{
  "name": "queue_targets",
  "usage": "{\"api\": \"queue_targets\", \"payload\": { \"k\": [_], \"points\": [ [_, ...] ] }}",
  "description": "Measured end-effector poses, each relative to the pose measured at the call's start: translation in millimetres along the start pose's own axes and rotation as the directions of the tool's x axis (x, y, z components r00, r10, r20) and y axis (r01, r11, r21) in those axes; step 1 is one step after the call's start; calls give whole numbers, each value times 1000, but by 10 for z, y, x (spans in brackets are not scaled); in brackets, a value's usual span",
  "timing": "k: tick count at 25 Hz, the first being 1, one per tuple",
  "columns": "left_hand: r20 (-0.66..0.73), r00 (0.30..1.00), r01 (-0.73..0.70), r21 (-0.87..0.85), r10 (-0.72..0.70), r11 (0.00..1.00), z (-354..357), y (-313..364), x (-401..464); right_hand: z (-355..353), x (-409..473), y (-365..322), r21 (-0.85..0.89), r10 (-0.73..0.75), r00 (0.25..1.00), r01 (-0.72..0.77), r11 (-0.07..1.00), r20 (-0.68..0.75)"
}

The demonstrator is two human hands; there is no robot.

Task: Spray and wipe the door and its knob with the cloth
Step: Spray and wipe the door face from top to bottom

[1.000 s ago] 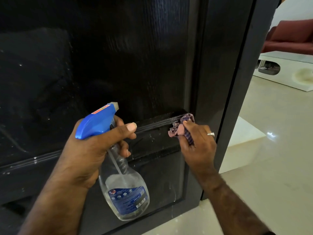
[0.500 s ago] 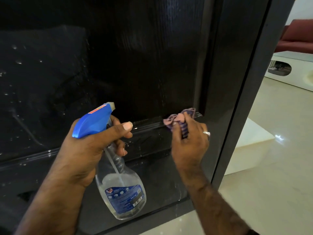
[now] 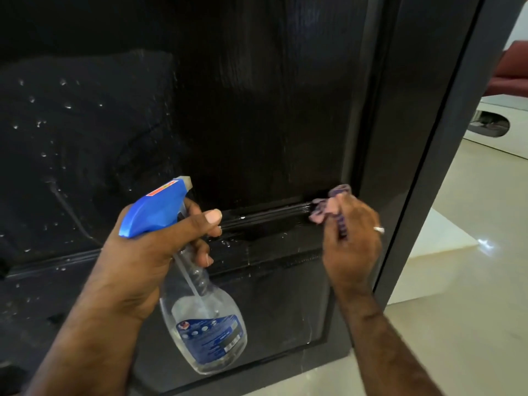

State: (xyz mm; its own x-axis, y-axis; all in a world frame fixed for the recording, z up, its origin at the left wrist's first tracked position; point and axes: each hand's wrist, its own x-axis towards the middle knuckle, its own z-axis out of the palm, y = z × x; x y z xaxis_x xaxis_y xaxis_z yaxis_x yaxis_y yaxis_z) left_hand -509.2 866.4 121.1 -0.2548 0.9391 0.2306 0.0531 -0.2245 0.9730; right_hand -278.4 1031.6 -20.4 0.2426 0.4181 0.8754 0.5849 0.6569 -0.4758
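A dark, glossy wooden door fills most of the view, with water droplets on its left panel and a grooved horizontal moulding across its lower part. My left hand grips the neck of a clear spray bottle with a blue trigger head, nozzle toward the door. My right hand holds a bunched pink and purple cloth and presses it on the right end of the moulding. No knob is in view.
The door's right edge stands against a shiny cream tiled floor. Farther right are a low white table and a red sofa.
My right hand with the cloth has shifted slightly up along the right end of the moulding. The view has drifted left, showing more wet door. The bottle hand has stayed put.
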Motion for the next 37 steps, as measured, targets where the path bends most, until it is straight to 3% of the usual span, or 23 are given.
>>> {"api": "queue_targets", "payload": {
  "k": [1, 3, 5, 7, 8, 11, 13, 15, 17, 20, 22, 26, 28, 32, 34, 37],
  "points": [
    [-2, 1000, 6, -6, -6, 1000, -1, -5, -6, -21, 52, 75, 25, 160, 985, -158, 987, -65],
    [1, 1000, 11, -2, -11, 1000, -35, -16, -35, 76, 14, -77, 87, 340, 930, -331, 940, -137],
    [-21, 1000, 23, 6, -23, 1000, -95, -43, -85, 307, -240, -510, 112, 339, 938, -330, 937, -71],
    [-65, 997, 38, -10, -39, 999, -213, -89, -119, 483, -576, -901, 121, 118, 990, -126, 985, 73],
    [-93, 995, 46, -19, -47, 999, -284, -129, -129, 551, -710, -1060, 166, -42, 983, 11, 986, 181],
    [-172, 983, 68, -3, -67, 998, -511, -269, -214, 610, -766, -1213, 230, -435, 819, 373, 899, 374],
    [-217, 972, 91, -27, -95, 995, -648, -349, -306, 540, -559, -996, 216, -494, 778, 444, 869, 388],
    [-252, 962, 98, -31, -103, 995, -725, -446, -386, 315, -374, -597, 114, -397, 870, 380, 918, 292],
    [-265, 961, 76, -18, -78, 997, -743, -505, -443, 45, -182, -144, -13, -157, 974, 162, 987, 165],
    [-253, 967, 33, 27, -25, 999, -742, -542, -466, 40, -155, -93, -45, 212, 977, -213, 976, -16],
    [-258, 966, 13, 26, -6, 1000, -769, -532, -472, 258, -358, -450, -17, 183, 983, -183, 983, 9],
    [-311, 950, 0, -1, 0, 1000, -804, -526, -485, 606, -714, -1181, 171, -171, 958, 133, 976, 230],
    [-323, 947, 3, 4, -2, 1000, -787, -537, -494, 690, -699, -1416, 228, -289, 910, 226, 947, 298],
    [-312, 950, 23, 0, -21, 1000, -716, -568, -445, 576, -461, -1349, 223, -505, 737, 455, 862, 449],
    [-286, 957, 35, -37, -44, 999, -688, -584, -417, 351, -265, -962, 151, -441, 794, 418, 896, 419],
    [-275, 959, 51, -62, -67, 997, -700, -598, -412, 42, 40, -374, -14, -214, 922, 230, 973, 323]
  ]
}}
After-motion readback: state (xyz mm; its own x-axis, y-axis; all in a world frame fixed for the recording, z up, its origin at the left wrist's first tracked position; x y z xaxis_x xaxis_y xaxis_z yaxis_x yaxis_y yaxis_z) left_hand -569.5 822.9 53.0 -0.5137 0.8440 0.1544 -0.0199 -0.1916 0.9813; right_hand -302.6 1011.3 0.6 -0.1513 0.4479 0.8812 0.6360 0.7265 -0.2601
